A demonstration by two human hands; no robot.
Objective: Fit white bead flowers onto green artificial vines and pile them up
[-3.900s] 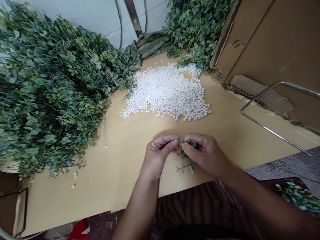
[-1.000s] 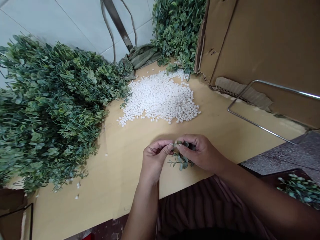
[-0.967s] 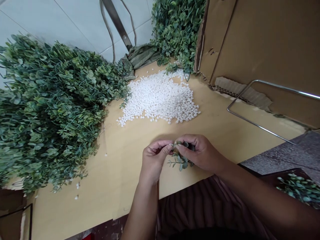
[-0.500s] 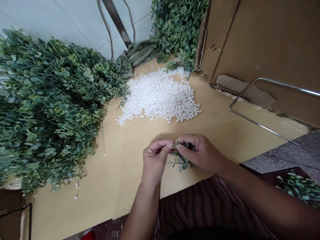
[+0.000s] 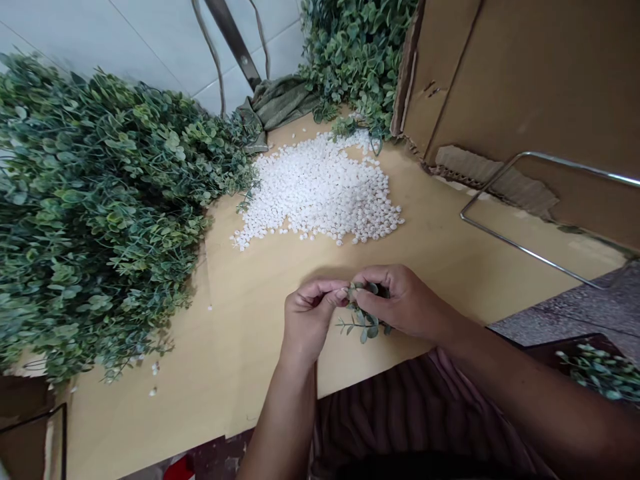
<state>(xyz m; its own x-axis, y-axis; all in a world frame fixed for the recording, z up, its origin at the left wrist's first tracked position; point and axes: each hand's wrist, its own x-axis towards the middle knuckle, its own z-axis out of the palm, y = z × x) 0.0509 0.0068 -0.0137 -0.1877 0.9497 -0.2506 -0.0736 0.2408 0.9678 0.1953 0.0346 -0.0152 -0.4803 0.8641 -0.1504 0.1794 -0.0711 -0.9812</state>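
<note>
My right hand (image 5: 403,303) is closed around a small sprig of artificial green leaves (image 5: 369,325), whose leaves hang out below the fingers. My left hand (image 5: 307,327) meets it at the sprig's end, thumb and forefinger pinched together. What sits between those left fingertips is too small and covered to make out. Both hands are just above the front part of the tan tabletop (image 5: 250,313). Beyond them spreads a heap of small white bead-like pieces (image 5: 320,193).
A big pile of artificial greenery (image 5: 100,213) fills the left side, and another leafy bunch (image 5: 357,60) stands at the back. On the right are a cardboard box (image 5: 540,87) and a bent metal rod (image 5: 530,253). A crumpled green cloth (image 5: 285,103) lies by the wall.
Both hands stay together at the sprig with almost the same grip. The view has shifted very slightly; nothing has been picked up or let go.
</note>
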